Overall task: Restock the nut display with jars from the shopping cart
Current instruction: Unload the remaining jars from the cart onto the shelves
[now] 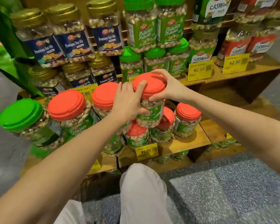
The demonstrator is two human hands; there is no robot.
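A pistachio jar (152, 113) with a red lid (152, 84) is held upright in both hands above the front row of the lower wooden shelf (184, 143), near the middle of its front edge. It is gripped by the left hand (128, 101) from the left side, with the fingers spread over the lid's edge and the thumb pressed against the clear wall. The right hand (168, 88) is curled over the far and right rim of the lid, with its thumb tucked under the lid at the jar's neck. The jar's base is seen directly over two red-lidded pistachio jars (137, 135) (163, 126) standing on the shelf; whether it is touching their lids cannot be told. A third red-lidded jar (187, 120) stands just beside them toward the right edge of the shelf. Toward the left edge, two more red-lidded pistachio jars (68, 109) (103, 96) are stacked higher, and a green-lidded jar (21, 113) is set at the far left end. A yellow price tag (146, 151) marked 99.00 is fixed to the shelf's front edge. On the upper shelf (257, 67) behind, gold-lidded Premium Nut Mix jars (71, 38) are stacked at the left, green-lidded pistachio jars (142, 29) in the middle and cashew jars (200, 46) at the right, with two yellow tags (199, 69) (234, 62) marked 62.90 along its front edge. A knee in white trousers (142, 183) is seen over the speckled floor (217, 183).
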